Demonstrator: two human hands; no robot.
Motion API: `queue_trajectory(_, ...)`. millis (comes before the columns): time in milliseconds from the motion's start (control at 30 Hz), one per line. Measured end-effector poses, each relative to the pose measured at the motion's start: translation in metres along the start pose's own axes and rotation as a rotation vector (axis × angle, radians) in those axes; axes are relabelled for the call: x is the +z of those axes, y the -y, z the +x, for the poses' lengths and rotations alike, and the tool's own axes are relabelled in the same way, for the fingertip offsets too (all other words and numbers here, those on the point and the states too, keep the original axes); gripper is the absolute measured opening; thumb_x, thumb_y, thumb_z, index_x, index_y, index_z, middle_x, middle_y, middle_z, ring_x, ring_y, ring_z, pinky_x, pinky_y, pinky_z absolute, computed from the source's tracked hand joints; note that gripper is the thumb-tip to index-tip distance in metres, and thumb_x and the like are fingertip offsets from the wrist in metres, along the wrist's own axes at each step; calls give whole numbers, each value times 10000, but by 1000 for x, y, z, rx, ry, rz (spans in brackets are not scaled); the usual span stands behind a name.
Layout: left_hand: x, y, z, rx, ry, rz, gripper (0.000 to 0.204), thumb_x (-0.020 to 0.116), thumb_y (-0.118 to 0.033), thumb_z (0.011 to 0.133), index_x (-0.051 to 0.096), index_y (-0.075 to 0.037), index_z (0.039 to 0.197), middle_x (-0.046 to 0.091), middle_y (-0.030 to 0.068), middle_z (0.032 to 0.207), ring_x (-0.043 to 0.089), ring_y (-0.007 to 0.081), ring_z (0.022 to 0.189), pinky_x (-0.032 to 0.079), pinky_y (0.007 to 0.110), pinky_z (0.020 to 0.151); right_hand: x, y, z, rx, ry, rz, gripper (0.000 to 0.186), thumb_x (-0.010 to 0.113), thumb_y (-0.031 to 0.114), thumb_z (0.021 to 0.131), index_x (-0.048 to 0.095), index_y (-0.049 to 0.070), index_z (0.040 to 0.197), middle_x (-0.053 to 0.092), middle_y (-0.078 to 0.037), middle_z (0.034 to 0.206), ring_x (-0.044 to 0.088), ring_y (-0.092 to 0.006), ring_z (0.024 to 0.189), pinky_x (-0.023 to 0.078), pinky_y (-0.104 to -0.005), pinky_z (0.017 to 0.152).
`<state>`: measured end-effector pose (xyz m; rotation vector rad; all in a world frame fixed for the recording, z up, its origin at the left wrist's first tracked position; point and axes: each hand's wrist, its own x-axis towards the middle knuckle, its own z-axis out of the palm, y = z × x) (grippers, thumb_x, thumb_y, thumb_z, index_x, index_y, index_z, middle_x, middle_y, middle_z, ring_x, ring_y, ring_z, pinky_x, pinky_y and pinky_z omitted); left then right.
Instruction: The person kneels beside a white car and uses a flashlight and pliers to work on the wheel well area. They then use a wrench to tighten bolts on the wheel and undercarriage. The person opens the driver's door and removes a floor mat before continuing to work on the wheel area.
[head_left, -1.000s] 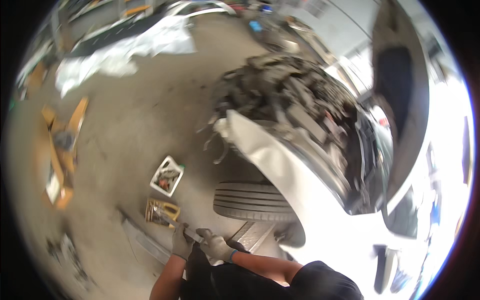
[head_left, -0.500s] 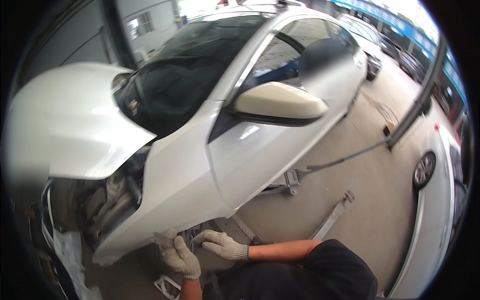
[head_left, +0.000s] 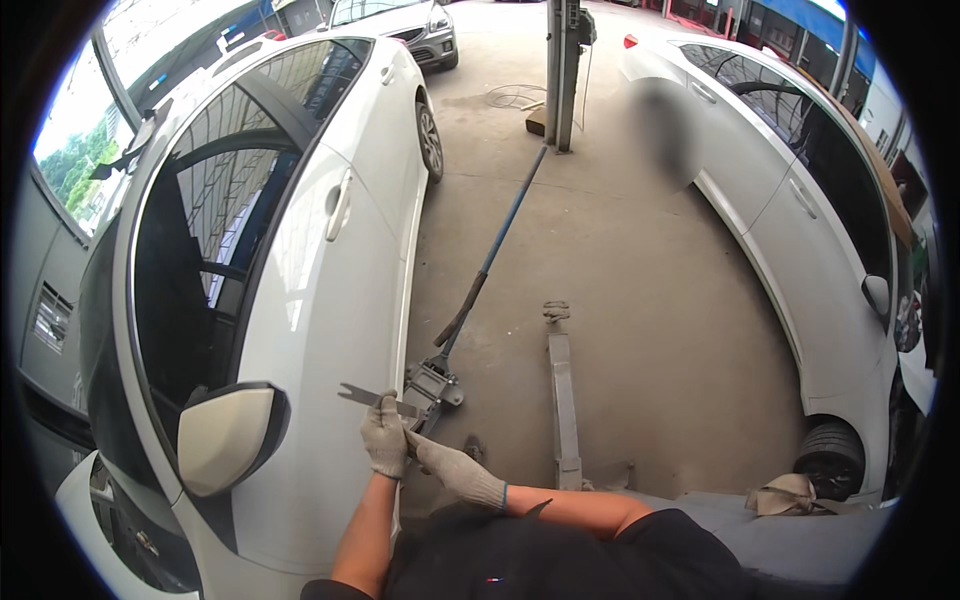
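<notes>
In my gloved left hand (head_left: 383, 438) is a flat grey forked pry tool (head_left: 356, 394), pinched between thumb and fingers with its two-pronged end pointing left. My gloved right hand (head_left: 462, 476) is close beside it, fingers curled near the left wrist around a narrow dark piece I cannot make out. Both hands are alongside the front door of a white car (head_left: 340, 400), below its cream-capped side mirror (head_left: 228, 438). Just beyond my hands, a floor jack (head_left: 432, 385) stands against the car's sill.
The jack's long blue handle (head_left: 512, 215) slants away toward a grey lift post (head_left: 562, 80). A grey lift arm (head_left: 563, 400) lies on the floor to the right. Another white car (head_left: 750, 200) stands at the right, and a silver car (head_left: 430, 35) is parked far back.
My view has swung right, from the front fender and raised hood to the door side and the floor. Both hands are now beside the door, and the forked tool shows plainly.
</notes>
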<state>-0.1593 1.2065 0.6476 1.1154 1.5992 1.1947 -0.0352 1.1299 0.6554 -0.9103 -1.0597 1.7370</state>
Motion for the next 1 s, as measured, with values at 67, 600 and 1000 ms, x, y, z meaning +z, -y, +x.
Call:
queue_trajectory(67,47,47,60,-99,104,64,323,589,-298,988,707,2,1007,694,111,737,647,180,678,500,328,600,-40,10,31,93,-50,-66,549,461,272,1032,345,40,1517,561,-77,1372,514,-177,1253,392,-327,1058)
queue_trajectory(600,329,95,272,-1267,1296,-1082,573,415,-656,890,405,-200,543,492,50,610,412,265,442,256,388,365,-246,338,36,-1080,821,-248,290,559,245,971,656,-10,1069,655,-205,1016,615,-401,877,491,-580,832)
queue_trajectory(1000,500,-95,213,429,287,941,268,667,-276,775,640,-69,943,659,153,782,658,311,802,520,413,685,-563,417,-14,-1131,1093,-543,442,544,207,863,537,-144,1131,577,-212,1201,559,-353,1138,407,-426,992)
